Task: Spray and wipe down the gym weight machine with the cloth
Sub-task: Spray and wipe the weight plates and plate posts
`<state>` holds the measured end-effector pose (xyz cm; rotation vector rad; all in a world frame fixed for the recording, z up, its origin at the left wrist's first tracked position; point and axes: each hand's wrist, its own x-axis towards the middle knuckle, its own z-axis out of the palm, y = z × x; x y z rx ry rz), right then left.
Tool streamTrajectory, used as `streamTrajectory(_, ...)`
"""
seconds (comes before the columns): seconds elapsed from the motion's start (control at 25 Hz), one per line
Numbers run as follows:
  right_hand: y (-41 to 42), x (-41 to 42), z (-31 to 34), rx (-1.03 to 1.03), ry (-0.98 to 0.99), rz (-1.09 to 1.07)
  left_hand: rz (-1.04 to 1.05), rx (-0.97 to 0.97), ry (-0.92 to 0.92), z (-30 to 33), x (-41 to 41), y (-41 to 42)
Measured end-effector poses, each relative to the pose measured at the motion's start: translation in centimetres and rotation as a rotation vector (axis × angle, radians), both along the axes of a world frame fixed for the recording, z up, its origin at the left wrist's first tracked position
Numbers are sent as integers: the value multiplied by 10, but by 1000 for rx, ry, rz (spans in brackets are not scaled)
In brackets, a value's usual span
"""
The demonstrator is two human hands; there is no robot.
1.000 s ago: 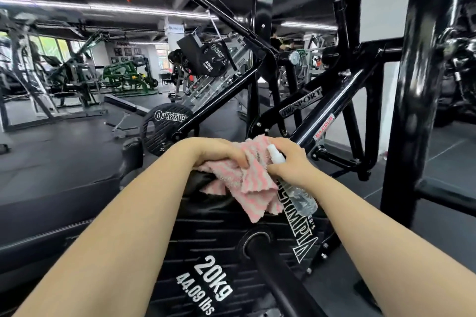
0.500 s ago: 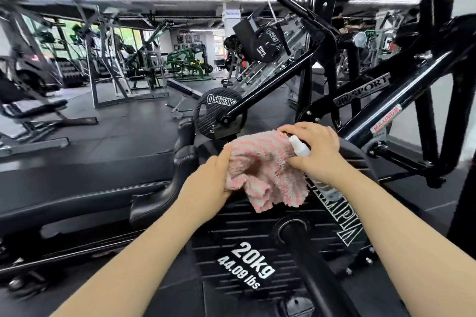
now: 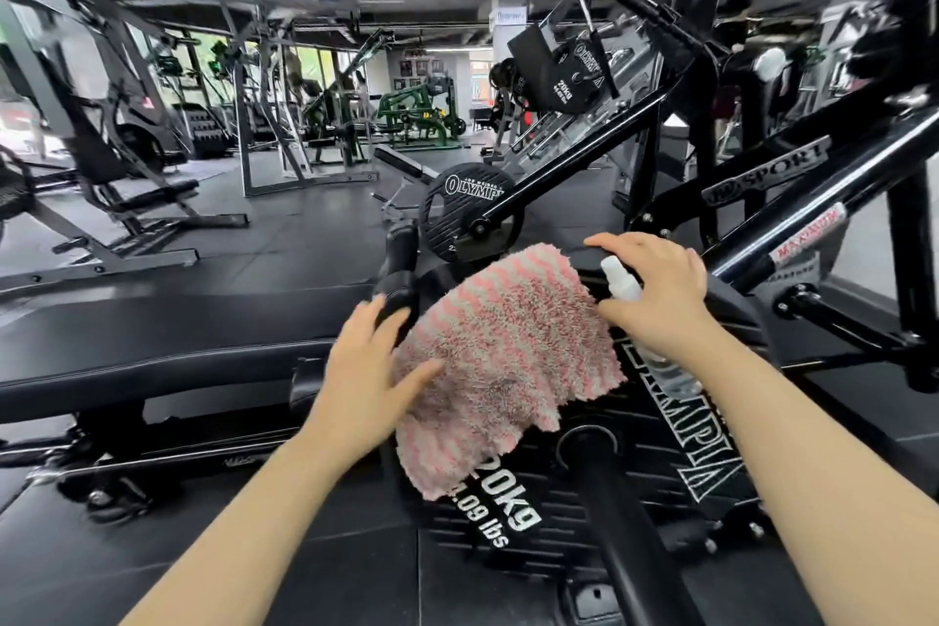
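cloth (image 3: 508, 361) pink/grey striped, draped over top of 20kg plate (image 3: 599, 513), hides part of "20kg" print | my L hand (image 3: 371, 371) fingers straight, flat on cloth's L edge | my R hand (image 3: 655, 290) curled round spray bottle (image 3: 622, 282); bottle body mostly hidden behind wrist | machine frame (image 3: 792, 224) cut off at R, bkgd blurry

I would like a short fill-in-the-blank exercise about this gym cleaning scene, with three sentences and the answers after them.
1. The cloth has pink and ____ stripes.
2. The spray bottle is held by the ____ hand.
3. The left hand touches the cloth lying on a weight plate marked ____ kg.

Answers: grey; right; 20
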<state>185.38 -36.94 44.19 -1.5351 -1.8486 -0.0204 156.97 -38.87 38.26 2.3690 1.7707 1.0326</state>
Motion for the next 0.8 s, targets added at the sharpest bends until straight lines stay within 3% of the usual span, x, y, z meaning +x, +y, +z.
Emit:
streamTrajectory(0.08, 0, 3, 0, -12, 16, -2, -79, 220, 181, 33, 53, 13)
streamTrajectory(0.12, 0, 4, -1, -12, 28, -5, -96, 237, 278, 46, 79, 21)
streamTrajectory(0.28, 1, 12, -7, 35, 79, 6, 20, 109, 435, 77, 122, 52)
streamTrajectory(0.44, 1, 27, -12, 68, 173, 56, -129, -58, 334, 89, 116, 59)
streamTrajectory(0.56, -3, 30, -13, 86, 228, 82, -144, -49, 283, 83, 108, 54)
streamTrajectory(0.8, 0, 37, -19, 103, 236, 41, -84, -91, -59, -3, 20, 18)
